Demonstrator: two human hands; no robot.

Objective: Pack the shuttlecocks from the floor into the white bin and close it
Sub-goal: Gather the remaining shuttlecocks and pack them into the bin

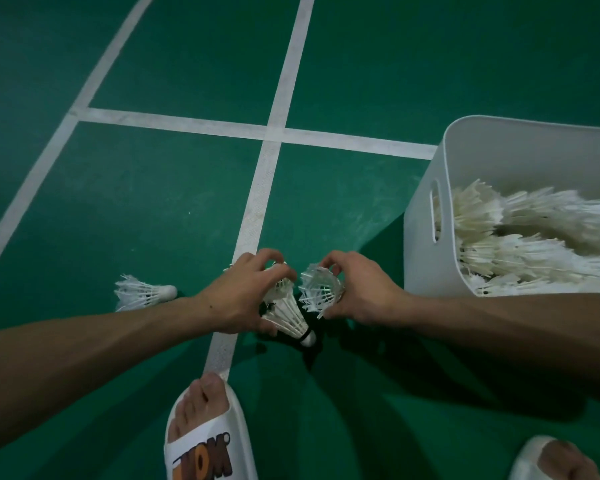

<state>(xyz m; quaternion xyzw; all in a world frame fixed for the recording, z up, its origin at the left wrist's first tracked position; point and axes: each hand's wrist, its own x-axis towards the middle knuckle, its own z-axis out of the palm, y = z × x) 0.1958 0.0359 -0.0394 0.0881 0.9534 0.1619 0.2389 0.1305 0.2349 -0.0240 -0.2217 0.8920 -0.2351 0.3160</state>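
A matte green court floor [153,188] crossed by scuffed white lines [257,202] fills the view. At the left a lone shuttlecock [142,293] lies on its side, with spiky feathers and a rounded cork. The left hand [243,299] curls round a held shuttlecock [288,317], cork pointing near. Just beside it, the right hand [364,292] pinches a frayed shuttlecock [321,287] by its skirt. At the right stands the smooth, open-topped plastic bin [420,258] with a slot handle, holding a feathery heap [534,230].
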